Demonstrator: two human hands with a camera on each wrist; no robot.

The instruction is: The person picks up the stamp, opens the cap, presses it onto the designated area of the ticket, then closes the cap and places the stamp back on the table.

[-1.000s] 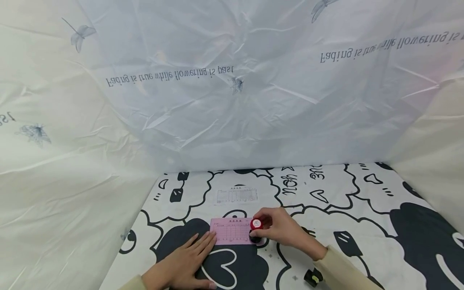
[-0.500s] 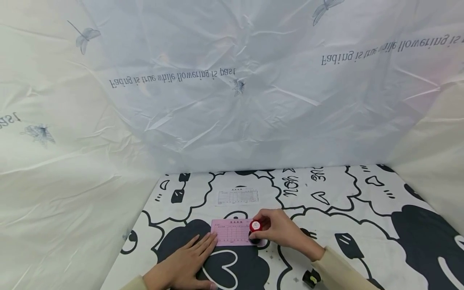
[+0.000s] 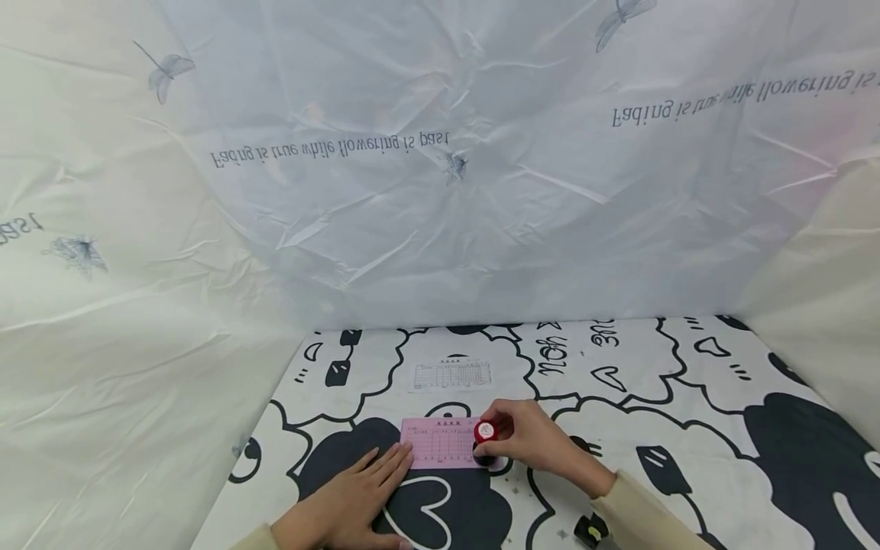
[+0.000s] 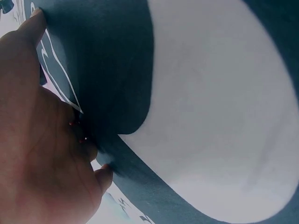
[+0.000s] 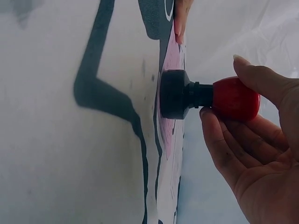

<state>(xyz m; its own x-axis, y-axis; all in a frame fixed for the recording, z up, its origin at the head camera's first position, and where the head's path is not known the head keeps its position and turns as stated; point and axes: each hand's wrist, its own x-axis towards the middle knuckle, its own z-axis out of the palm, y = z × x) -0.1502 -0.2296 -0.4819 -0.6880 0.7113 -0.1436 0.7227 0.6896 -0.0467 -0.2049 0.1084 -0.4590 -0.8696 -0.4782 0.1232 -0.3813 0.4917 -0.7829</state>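
Note:
A pink printed form [image 3: 438,443] with a ruled grid lies on the patterned cloth. My left hand [image 3: 351,496] rests flat with its fingertips on the form's left edge; in the left wrist view that hand [image 4: 51,140] is seen from the side against the cloth. At the form's right side, my right hand [image 3: 532,437] grips the rounded red handle of a stamp [image 3: 485,432]. The right wrist view shows thumb and fingers around the handle of the stamp [image 5: 236,99], its wide black base standing flat against the pink paper.
A white printed form [image 3: 450,374] lies farther back on the black-and-white cloth [image 3: 619,428]. Near my right sleeve sits a small black cap-like piece [image 3: 590,528] with a yellow-green mark. Pale sheeting [image 3: 481,244] rises behind and at both sides.
The head view has shifted slightly, so everything sits a little lower in it. Both hands, the stamp and the pink form keep their places relative to each other.

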